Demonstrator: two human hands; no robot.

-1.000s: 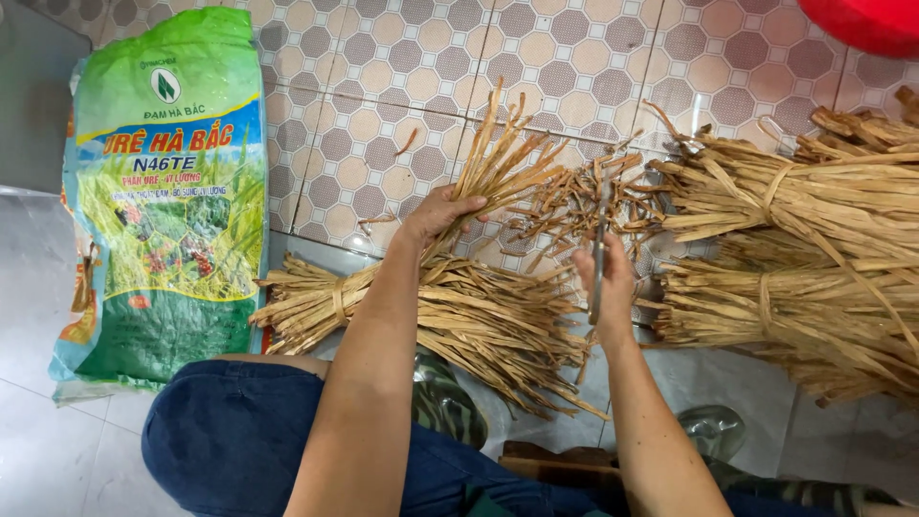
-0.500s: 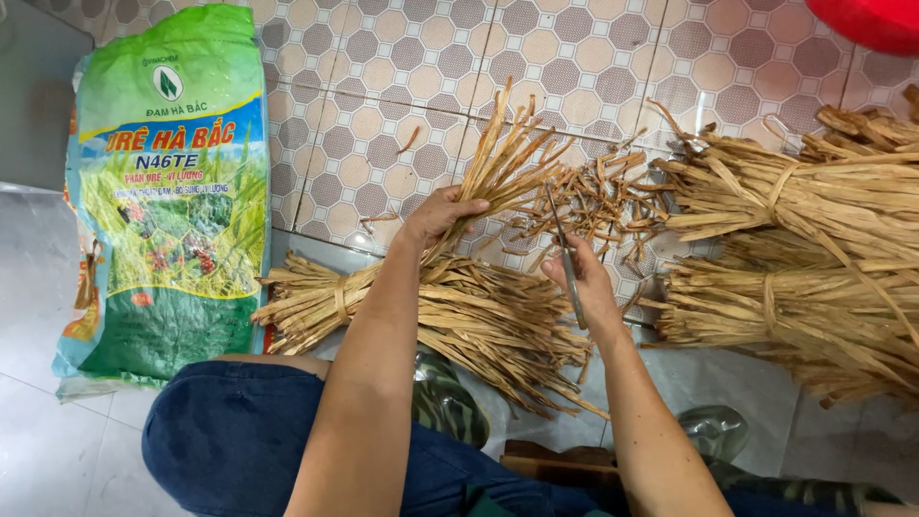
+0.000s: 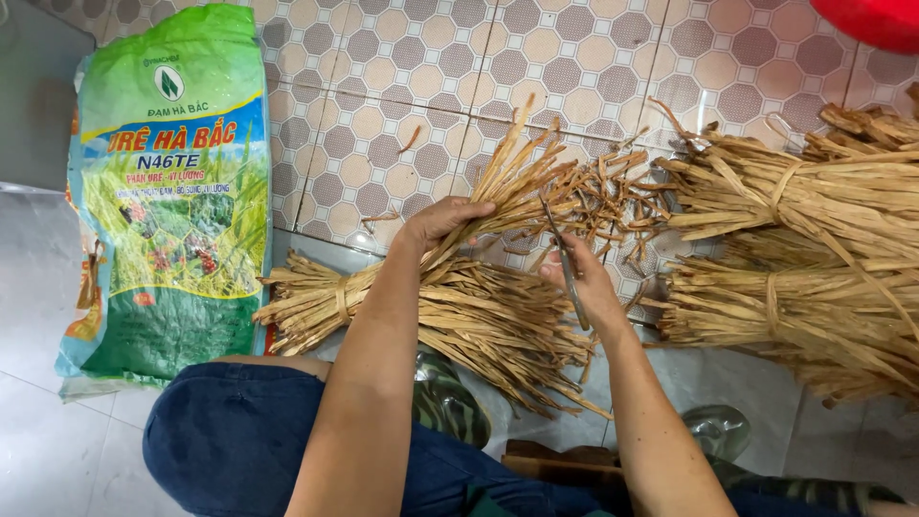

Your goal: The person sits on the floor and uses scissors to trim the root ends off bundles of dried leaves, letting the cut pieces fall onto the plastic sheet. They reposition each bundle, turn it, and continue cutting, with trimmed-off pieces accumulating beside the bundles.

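Our left hand (image 3: pixel 442 218) is closed around a fan of dry tan strips (image 3: pixel 512 182), gripping them near their lower ends so that the loose tips spread up and to the right over the tiled floor (image 3: pixel 402 86). Our right hand (image 3: pixel 584 287) is closed on a thin dark tool (image 3: pixel 563 254), which looks like a pair of scissors, though we cannot tell for certain; its tip points up toward the strips held by the left hand. Just below both hands lies a tied bundle of the same strips (image 3: pixel 450 311), stretched from lower left to lower right, with a band wound round it near its left end. Short curled offcuts (image 3: pixel 622 206) are scattered on the floor just right of the held fan. Farther right lie two larger tied bundles (image 3: pixel 814 249), one above the other, each bound with a strip. To the left, well apart from the hands, a green printed sack (image 3: pixel 168 191) lies flat, its edge touching the left end of the near bundle. A red object (image 3: pixel 876 19) shows at the top right corner. At the bottom edge we see a knee in dark blue trousers (image 3: pixel 230 440).
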